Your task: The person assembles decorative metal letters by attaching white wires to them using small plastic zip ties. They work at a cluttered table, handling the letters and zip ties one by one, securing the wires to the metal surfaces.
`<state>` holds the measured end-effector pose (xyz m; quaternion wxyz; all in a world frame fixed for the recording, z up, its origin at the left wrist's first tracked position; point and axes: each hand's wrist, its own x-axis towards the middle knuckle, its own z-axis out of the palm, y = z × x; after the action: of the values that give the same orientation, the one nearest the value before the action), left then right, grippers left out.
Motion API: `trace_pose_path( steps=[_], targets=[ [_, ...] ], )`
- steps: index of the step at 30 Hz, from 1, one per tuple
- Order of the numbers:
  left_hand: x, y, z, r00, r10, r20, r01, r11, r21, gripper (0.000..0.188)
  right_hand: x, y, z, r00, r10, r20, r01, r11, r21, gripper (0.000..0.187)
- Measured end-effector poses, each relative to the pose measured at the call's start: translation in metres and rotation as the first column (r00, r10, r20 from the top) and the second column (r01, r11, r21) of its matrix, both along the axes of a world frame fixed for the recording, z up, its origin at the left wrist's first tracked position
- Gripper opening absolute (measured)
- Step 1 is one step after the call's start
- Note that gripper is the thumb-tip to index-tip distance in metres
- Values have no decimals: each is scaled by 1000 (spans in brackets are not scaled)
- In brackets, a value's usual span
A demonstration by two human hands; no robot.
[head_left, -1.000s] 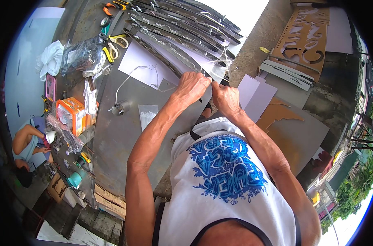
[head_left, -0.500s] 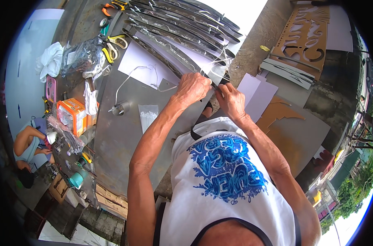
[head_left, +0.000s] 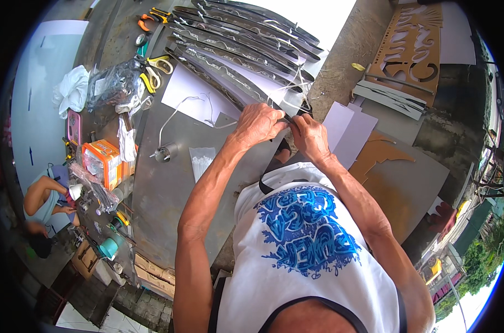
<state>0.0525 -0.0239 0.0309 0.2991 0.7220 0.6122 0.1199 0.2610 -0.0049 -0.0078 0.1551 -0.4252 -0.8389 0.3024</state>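
Observation:
My left hand (head_left: 257, 125) is closed at the near end of a dark curved strip (head_left: 205, 79), its thumb and fingers pinched together. Just to its right, my right hand (head_left: 312, 137) pinches the same dark end; the exact spot is partly hidden by the fingers. More long dark strips (head_left: 246, 34) lie side by side beyond, with white wires and small white pieces along them. Loose white wires (head_left: 296, 83) gather at their right ends. On the metal table (head_left: 169, 216), left of my left hand, are a thin grey cable (head_left: 162, 130), a small metal cylinder (head_left: 163, 154) and a clear bag of thin white strips (head_left: 201, 161).
Yellow-handled scissors (head_left: 162, 64), a dark plastic-wrapped bundle (head_left: 114, 83), an orange box (head_left: 103, 162) and a teal cup (head_left: 109, 245) crowd the left side. A person (head_left: 47, 197) sits at far left. Brown cut-out panels (head_left: 410, 50) and pale sheets (head_left: 346, 130) lie at right.
Both hands stay at the strip's end, with the fingers shifting slightly. The whole view has tilted a little; the things on the table keep their places.

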Motion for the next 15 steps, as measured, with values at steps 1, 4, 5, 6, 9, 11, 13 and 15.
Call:
trace_pose_path(
  steps=[1,4,5,6,9,11,13,15],
  targets=[
    [0,0,-1,1000,3,11,-3,1000,12,31,0,1,0,1000,-3,2,3,1000,0,12],
    [0,-1,-1,1000,10,29,-11,999,36,31,-1,2,3,1000,-8,8,8,1000,-3,11],
    [1,-1,0,1000,10,27,-11,999,38,30,-1,3,4,1000,-6,8,6,1000,-5,11],
    [2,-1,0,1000,12,26,-13,999,39,29,-1,4,5,1000,-2,10,2,1000,-7,11],
    [5,-5,-6,999,4,51,-9,994,107,26,-2,4,5,1000,5,21,-4,1000,-17,11],
    [7,-2,-6,999,-33,-12,34,993,110,23,-2,3,3,1000,-5,12,5,1000,-23,12],
    [9,-2,-8,998,-39,-54,46,989,140,21,-4,5,2,1000,-3,-1,3,999,-32,13],
    [12,-6,-13,998,-23,-67,36,980,198,19,-3,7,3,1000,-1,-8,0,999,-49,15]
  ],
)
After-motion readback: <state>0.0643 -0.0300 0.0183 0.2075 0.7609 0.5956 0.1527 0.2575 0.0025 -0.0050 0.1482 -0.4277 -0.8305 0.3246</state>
